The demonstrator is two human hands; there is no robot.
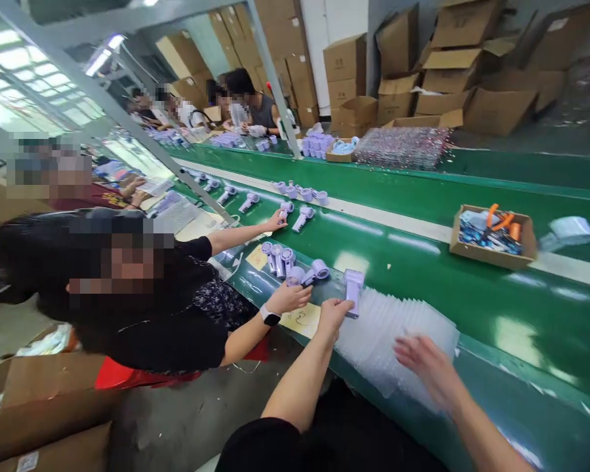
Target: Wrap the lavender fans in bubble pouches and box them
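Observation:
My left hand [335, 316] is closed around the handle of a lilac handheld fan [354, 288], its round head pointing away from me. Just right of it lies a fanned-out stack of clear plastic bubble bags [388, 328] on the bench edge. Above the right part of that stack is my right hand [423, 364], blurred, with fingers stretched out and nothing visible in them. Several more lilac fans [288, 257] lie on the bench to the left, near a co-worker's hand [289, 298] with a watch on the wrist.
The co-worker's other hand [276, 221] touches a fan on the green conveyor belt [403, 223], where more fans lie in a row. A cardboard tray of tools [491, 236] stands at the right. Cartons [344, 65] are stacked behind. A metal frame [177, 164] crosses on the left.

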